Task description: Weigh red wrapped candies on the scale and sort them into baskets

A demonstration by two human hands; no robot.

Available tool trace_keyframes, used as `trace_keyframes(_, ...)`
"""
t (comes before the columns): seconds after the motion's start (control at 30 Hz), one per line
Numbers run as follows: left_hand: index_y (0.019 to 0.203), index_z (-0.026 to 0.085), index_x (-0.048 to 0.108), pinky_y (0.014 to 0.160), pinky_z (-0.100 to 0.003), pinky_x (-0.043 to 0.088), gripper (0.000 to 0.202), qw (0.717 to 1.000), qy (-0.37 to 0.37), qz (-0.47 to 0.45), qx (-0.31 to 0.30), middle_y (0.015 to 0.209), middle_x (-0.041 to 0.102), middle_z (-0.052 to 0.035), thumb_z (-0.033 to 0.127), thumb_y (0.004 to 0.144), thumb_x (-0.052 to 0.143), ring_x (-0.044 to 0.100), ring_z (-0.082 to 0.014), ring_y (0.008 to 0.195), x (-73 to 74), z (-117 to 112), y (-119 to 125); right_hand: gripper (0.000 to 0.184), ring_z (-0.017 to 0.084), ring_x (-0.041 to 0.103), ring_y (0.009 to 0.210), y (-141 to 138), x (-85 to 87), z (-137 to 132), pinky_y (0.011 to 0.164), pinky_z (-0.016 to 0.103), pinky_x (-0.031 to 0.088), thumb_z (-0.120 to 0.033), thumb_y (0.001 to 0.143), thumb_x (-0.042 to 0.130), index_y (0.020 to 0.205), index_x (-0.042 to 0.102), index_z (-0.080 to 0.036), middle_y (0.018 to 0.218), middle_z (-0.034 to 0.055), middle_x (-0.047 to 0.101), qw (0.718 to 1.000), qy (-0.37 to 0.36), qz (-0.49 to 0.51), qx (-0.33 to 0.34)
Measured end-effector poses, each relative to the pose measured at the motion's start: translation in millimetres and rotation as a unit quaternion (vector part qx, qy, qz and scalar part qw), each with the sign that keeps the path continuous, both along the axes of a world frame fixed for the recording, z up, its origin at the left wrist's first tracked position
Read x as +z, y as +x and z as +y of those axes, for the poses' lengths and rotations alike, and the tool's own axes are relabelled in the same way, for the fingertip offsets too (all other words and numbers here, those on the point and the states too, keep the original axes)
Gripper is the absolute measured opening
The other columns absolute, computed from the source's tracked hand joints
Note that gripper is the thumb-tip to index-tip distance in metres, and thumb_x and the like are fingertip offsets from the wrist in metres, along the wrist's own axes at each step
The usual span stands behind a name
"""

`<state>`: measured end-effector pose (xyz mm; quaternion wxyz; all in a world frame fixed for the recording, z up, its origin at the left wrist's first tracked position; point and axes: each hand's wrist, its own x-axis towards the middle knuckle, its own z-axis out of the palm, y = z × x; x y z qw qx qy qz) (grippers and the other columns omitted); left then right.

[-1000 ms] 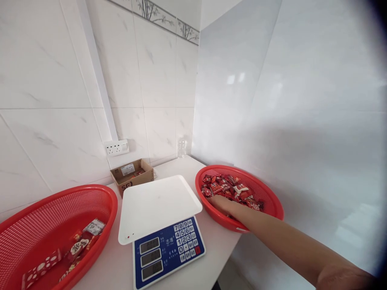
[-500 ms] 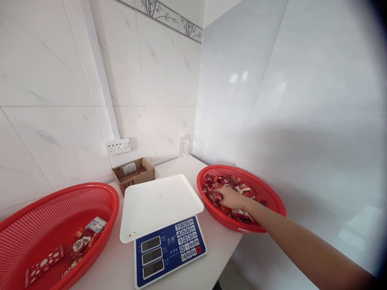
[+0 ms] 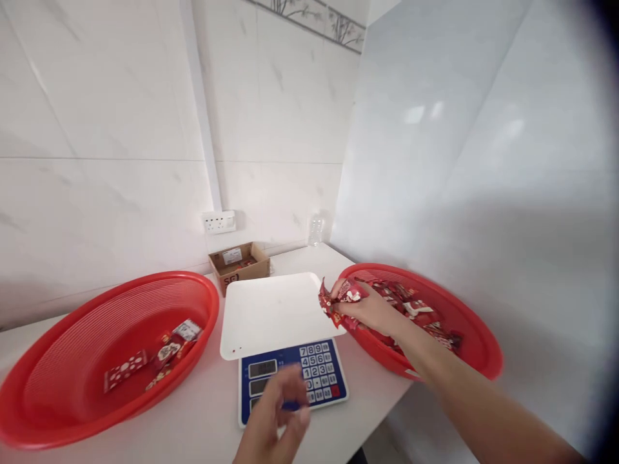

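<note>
One hand [image 3: 373, 310] clutching red packets [image 3: 341, 298], SF carton [image 3: 239, 270]

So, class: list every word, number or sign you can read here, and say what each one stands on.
"7 8 9 / 4 5 6 / 1 2 3": the scale's keypad
"SF": the cardboard box
Too blurred or small to read: the box's white label, the scale's display, the wrappers

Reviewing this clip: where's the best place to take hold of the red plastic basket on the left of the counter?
Probably the near rim of the red plastic basket, coming from the front with fingers curled under the lip. Its rim is a continuous flared oval edge, and the red wrapped packets lie toward the middle, away from that edge.
</note>
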<state>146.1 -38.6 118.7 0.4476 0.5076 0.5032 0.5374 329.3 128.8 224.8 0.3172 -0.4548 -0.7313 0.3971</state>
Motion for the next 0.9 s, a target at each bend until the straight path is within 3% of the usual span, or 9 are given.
trace_keyframes(0.07,0.130,0.031,0.041,0.080,-0.035,0.055,0.058,0.989,-0.035,-0.144,0.026,0.130,0.050,-0.0103,0.052,0.079,0.061,0.052,-0.0260,0.116,34.7,20.3,0.0,0.012,0.010,0.054,0.057,-28.3,-1.1,-12.3,0.056,0.022,0.043,-0.017,0.062,0.057,0.073,0.055,-0.019,0.063,-0.0046,0.059,0.996,-0.021,0.056,0.070)
trace_keyframes(0.13,0.134,0.034,0.035,0.084,-0.036,0.054,0.055,0.971,-0.089,-0.222,0.009,0.140,0.043,-0.0076,0.047,0.085,0.055,0.043,-0.0245,0.126,66.9,38.2,-5.0,0.012,0.009,0.052,0.054,-51.9,-4.0,-20.8,0.054,0.021,0.042,-0.016,0.062,0.057,0.073,0.055,-0.020,0.060,-0.0061,0.057,0.988,-0.043,0.082,0.121)
trace_keyframes(0.23,0.130,0.031,0.042,0.081,-0.035,0.056,0.042,0.958,-0.108,-0.263,-0.033,0.133,0.050,-0.0062,0.037,0.089,0.052,0.054,-0.0218,0.115,92.9,55.8,-16.9,0.009,0.008,0.052,0.055,-75.3,-9.1,-25.4,0.053,0.020,0.042,-0.019,0.066,0.059,0.075,0.056,-0.020,0.063,-0.0062,0.058,0.981,-0.048,0.094,0.162)
trace_keyframes(0.3,0.124,0.027,0.048,0.078,-0.035,0.057,0.035,0.956,-0.113,-0.269,-0.031,0.124,0.057,-0.0068,0.032,0.090,0.051,0.062,-0.0194,0.101,94.1,62.4,-24.8,0.012,0.007,0.051,0.052,-83.2,-11.3,-23.8,0.049,0.019,0.041,-0.022,0.068,0.060,0.080,0.058,-0.020,0.063,-0.0063,0.059,0.982,-0.057,0.079,0.162)
trace_keyframes(0.47,0.115,0.021,0.055,0.078,-0.034,0.056,0.025,0.950,-0.127,-0.286,-0.018,0.108,0.064,-0.0076,0.024,0.090,0.049,0.066,-0.0157,0.086,78.8,73.1,-38.8,0.036,0.009,0.054,0.046,-86.2,-14.3,-13.5,0.039,0.018,0.040,-0.033,0.071,0.065,0.105,0.058,-0.023,0.066,-0.0042,0.062,0.981,-0.132,0.057,0.133)
trace_keyframes(0.6,0.107,0.018,0.055,0.077,-0.028,0.054,0.019,0.946,-0.140,-0.290,0.017,0.097,0.065,-0.0062,0.023,0.088,0.053,0.065,-0.0111,0.076,70.4,83.0,-45.3,0.035,0.008,0.056,0.046,-84.5,-19.3,-5.3,0.038,0.017,0.040,-0.036,0.075,0.064,0.106,0.055,-0.023,0.069,-0.0030,0.063,0.977,-0.170,0.094,0.091)
trace_keyframes(0.77,0.106,0.019,0.053,0.082,-0.029,0.053,0.028,0.959,-0.134,-0.245,0.051,0.096,0.064,-0.0051,0.008,0.081,0.056,0.063,-0.0110,0.078,63.7,94.8,-49.6,0.037,0.012,0.062,0.059,-79.3,-26.7,8.0,0.043,0.018,0.044,-0.036,0.076,0.064,0.108,0.052,-0.023,0.071,-0.0015,0.062,0.981,-0.173,0.063,0.059)
trace_keyframes(0.9,0.112,0.023,0.053,0.090,-0.033,0.047,0.036,0.977,-0.109,-0.160,0.087,0.103,0.060,-0.0039,0.007,0.080,0.055,0.060,-0.0138,0.094,65.1,105.7,-52.6,0.049,0.013,0.061,0.064,-71.9,-28.2,20.4,0.045,0.020,0.047,-0.031,0.068,0.072,0.112,0.053,-0.021,0.077,0.0004,0.062,0.985,-0.167,0.007,0.043)
